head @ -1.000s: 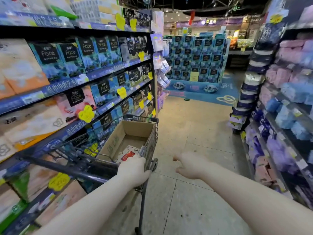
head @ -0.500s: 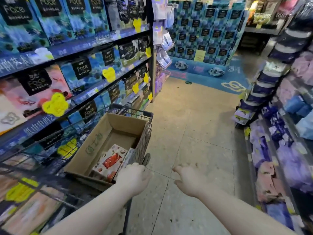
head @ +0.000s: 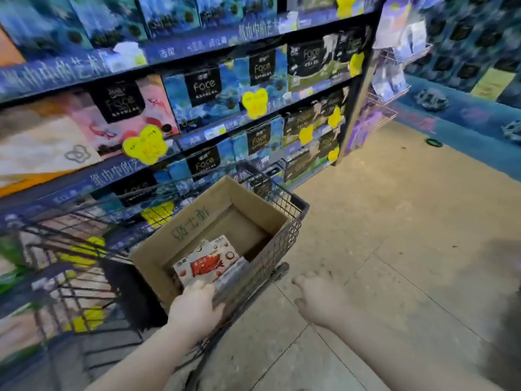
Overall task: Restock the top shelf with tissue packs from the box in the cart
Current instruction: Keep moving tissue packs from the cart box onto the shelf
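An open cardboard box (head: 197, 221) sits in a dark wire cart (head: 284, 238). Inside it, at the near end, lies a white tissue pack with a red picture (head: 207, 263), with more packs beside it. My left hand (head: 194, 309) grips the cart's near right rim, fingers curled over the wire, just short of the packs. My right hand (head: 318, 297) hovers over the floor to the right of the cart, fingers loosely spread and holding nothing. The top shelf is out of view.
Shelves (head: 197, 125) packed with blue, pink and dark tissue boxes and yellow price tags run along the left, close against the cart. A pink wire rack (head: 380, 108) hangs at the shelf end. Beige tiled floor (head: 394, 221) stretches to the right; a blue display platform (head: 465, 114) lies beyond.
My view has tilted down and turned left toward the shelves and cart. The box and its packs now appear closer. Both hands keep their places, left on the cart rim, right free.
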